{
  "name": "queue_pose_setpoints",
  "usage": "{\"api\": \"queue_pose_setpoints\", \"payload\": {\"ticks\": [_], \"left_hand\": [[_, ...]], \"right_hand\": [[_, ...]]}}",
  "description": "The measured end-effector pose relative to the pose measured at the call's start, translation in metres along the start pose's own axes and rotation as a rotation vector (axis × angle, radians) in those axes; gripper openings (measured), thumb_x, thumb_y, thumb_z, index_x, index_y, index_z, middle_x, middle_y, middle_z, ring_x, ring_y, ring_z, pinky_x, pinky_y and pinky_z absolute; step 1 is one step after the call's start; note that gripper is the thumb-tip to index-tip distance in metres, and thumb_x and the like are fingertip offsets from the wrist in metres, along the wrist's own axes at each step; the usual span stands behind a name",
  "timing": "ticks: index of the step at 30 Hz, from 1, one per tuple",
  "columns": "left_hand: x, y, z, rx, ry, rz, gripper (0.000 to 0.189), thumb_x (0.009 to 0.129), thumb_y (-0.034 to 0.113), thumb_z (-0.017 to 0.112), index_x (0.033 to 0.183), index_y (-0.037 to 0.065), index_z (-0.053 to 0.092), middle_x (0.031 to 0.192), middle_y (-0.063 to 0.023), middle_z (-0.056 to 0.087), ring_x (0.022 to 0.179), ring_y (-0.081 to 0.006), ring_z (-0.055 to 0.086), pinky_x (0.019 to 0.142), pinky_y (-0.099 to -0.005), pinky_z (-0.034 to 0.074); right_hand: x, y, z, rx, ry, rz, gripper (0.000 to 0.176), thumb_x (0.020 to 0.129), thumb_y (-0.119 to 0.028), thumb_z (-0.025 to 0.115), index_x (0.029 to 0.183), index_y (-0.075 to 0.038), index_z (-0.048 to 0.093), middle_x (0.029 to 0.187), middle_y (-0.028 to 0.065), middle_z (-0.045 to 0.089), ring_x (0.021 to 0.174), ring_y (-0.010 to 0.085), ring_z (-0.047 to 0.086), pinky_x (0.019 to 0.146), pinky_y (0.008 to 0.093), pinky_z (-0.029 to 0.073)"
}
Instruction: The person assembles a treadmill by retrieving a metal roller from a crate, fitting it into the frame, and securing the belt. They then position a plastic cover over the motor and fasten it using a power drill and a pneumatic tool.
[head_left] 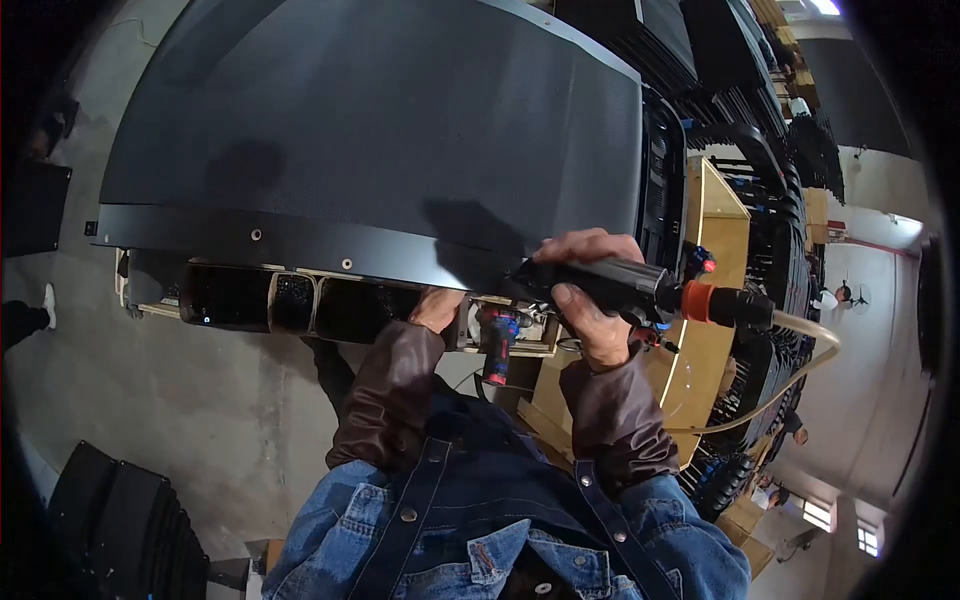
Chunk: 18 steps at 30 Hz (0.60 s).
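At the far left a shoe (pixel 46 305) of another person stands on the grey concrete floor (pixel 150 400), and low in the corner is a stack of black panels (pixel 120 520). A large dark textured panel (pixel 380 120) fills the upper middle of the view, lying flat. Two small screws (pixel 256 234) show in its smooth near edge. Below that edge runs a wooden rack (pixel 300 276) split into open compartments; what fills them is dark and glossy, and I cannot tell what it is. The left hand (pixel 437 306), in a brown sleeve, reaches up against the underside of the panel's edge. Its fingers are hidden by the panel, so how far they are closed cannot be told. Just to its right, a red and blue drill (pixel 497 340) sits nose-down in the rack's end tray (pixel 535 347). The right hand (pixel 592 300) is wrapped tight around a black air tool (pixel 600 278), its tip set against the panel's near corner. An orange coupling (pixel 697 300) at the tool's rear joins a pale hose (pixel 815 345) that loops down to the right. Behind the hand stands a plywood stand (pixel 715 215), and more black parts (pixel 795 250) are stacked close past it. A person in a white cap (pixel 826 298) is far off.
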<state>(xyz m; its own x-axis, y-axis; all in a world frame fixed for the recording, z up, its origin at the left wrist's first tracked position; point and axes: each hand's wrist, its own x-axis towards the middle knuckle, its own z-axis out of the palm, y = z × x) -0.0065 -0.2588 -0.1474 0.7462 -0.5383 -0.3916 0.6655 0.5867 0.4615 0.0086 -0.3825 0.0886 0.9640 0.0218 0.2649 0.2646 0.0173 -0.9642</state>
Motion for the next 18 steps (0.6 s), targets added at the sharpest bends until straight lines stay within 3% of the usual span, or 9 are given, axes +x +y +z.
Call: {"api": "queue_pose_setpoints", "payload": {"ticks": [10, 13, 18], "left_hand": [[-0.008, -0.008, 0.009, -0.186, 0.053, -0.1, 0.055, 0.1, 0.033, 0.061, 0.144, 0.004, 0.045, 0.138, -0.0072, 0.054, 0.122, -0.0179, 0.055, 0.102, -0.033, 0.047], [-0.01, -0.007, 0.015, -0.189, 0.029, 0.009, 0.053, 0.098, 0.031, 0.063, 0.142, 0.005, 0.047, 0.137, -0.0074, 0.055, 0.121, -0.0179, 0.056, 0.101, -0.0331, 0.048], [-0.007, -0.014, 0.014, -0.188, 0.047, 0.023, 0.055, 0.096, 0.031, 0.066, 0.141, 0.005, 0.047, 0.135, -0.0076, 0.056, 0.118, -0.0183, 0.057, 0.1, -0.0338, 0.048]], "right_hand": [[0.001, -0.001, 0.009, -0.019, 0.009, -0.027, 0.037, 0.077, -0.003, 0.078, 0.105, -0.003, 0.053, 0.1, 0.0182, 0.067, 0.098, 0.0313, 0.067, 0.092, 0.0463, 0.053], [0.004, -0.003, 0.011, -0.038, 0.02, -0.002, 0.038, 0.076, -0.004, 0.079, 0.104, -0.002, 0.053, 0.099, 0.0184, 0.067, 0.097, 0.0311, 0.067, 0.091, 0.0459, 0.054], [0.005, 0.001, 0.006, -0.017, 0.009, -0.005, 0.037, 0.075, -0.004, 0.079, 0.102, -0.002, 0.054, 0.098, 0.0184, 0.066, 0.097, 0.0311, 0.068, 0.091, 0.045, 0.054]]}}
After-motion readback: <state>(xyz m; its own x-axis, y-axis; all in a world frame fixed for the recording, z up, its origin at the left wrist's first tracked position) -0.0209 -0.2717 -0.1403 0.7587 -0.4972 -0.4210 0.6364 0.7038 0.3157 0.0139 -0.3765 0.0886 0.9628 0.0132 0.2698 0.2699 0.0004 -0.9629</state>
